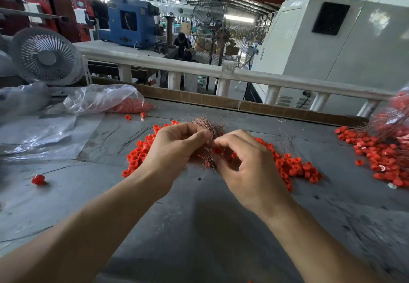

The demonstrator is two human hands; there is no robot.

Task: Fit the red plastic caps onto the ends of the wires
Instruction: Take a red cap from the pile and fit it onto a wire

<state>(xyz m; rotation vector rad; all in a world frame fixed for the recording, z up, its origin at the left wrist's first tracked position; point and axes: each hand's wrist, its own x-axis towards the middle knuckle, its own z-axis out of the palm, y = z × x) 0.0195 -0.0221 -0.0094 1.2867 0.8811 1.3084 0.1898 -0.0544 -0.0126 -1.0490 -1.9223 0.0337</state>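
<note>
Hands meet over the middle of the grey metal worktable (199, 227). Left hand (174, 147) grips a bundle of thin copper-coloured wires (207, 125), fingers curled round it, wire ends fanning out above & below the fist. Right hand (245, 163) is close against it, thumb & forefinger pinched together at the wires; something red shows at that spot, prob. a cap, but too hidden to be sure.

Pile of small red plastic caps (290, 165) lies on the table under & either side of the hands, spreading left to a second cluster (138, 154). One loose red cap (38, 179) sits apart, near the left edge. Another heap of red caps w/ wires (380, 154) lies far right, beside a blurred bunch of capped wires at the frame edge.

Clear plastic bag holding more red caps (124, 102) rests at the back left of the table, crumpled clear sheeting next to it. White desk fan (46, 55) stands behind the bag. White railing (221, 72) runs along the far side; beyond it a blue machine (130, 23), a big white cabinet (332, 39) & a person crouched by a floor fan (210, 23).
</note>
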